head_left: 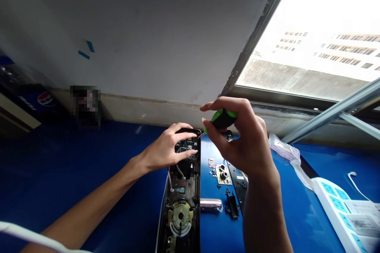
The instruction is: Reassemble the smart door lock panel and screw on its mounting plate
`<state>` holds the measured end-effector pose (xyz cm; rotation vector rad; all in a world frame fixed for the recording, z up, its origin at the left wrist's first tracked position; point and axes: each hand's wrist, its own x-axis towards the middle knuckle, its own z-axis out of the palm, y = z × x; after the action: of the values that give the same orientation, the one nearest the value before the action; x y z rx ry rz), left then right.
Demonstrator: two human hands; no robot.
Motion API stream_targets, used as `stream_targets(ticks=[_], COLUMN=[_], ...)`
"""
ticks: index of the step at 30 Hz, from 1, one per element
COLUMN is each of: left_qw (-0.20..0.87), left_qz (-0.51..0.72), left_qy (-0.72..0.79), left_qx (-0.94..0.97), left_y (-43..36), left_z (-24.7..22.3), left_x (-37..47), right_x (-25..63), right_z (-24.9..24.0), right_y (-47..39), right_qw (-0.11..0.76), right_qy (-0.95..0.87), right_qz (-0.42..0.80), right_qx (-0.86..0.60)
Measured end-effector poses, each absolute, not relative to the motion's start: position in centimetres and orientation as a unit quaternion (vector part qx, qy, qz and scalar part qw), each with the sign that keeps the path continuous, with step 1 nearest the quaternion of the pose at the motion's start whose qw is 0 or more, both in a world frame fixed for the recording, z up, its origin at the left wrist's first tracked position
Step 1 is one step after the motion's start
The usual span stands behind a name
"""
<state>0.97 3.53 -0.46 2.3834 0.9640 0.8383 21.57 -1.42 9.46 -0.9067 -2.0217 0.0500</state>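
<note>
Lying lengthwise on the blue table (pixel 74 174), the opened lock body (pixel 181 201) is the landmark — circuit board and wires at its far end, brass mechanism nearer the camera. Left hand (pixel 166 150) rests on that far end, fingers spread across the board and touching it. Right hand (pixel 240 138) hovers just right of the same end, fingers pinched around the green-and-black screwdriver (pixel 222 118), whose tip points toward the lock's upper right corner. Small screws (pixel 213 172) lie just right of the lock body.
</note>
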Motion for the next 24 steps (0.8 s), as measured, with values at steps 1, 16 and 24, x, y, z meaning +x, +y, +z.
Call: stream_targets(ticks=[1, 16, 24], left_qw=[0.217, 0.19, 0.16], left_qz=[0.302, 0.32, 0.348], left_qy=[0.349, 0.322, 0.32], left_qx=[0.86, 0.87, 0.866], left_y=[3.6, 3.9, 3.9], left_z=[-0.5, -0.6, -1.2], left_x=[1.0, 1.2, 1.2], right_x=[21.6, 21.7, 21.0], right_z=[9.5, 8.3, 7.5], right_y=[-1.4, -0.9, -0.2], right_qw=[0.448, 0.467, 0.515], right_qy=[-0.814, -0.81, -0.777], right_qz=[0.017, -0.033, -0.075], right_qx=[-0.369, -0.353, -0.354])
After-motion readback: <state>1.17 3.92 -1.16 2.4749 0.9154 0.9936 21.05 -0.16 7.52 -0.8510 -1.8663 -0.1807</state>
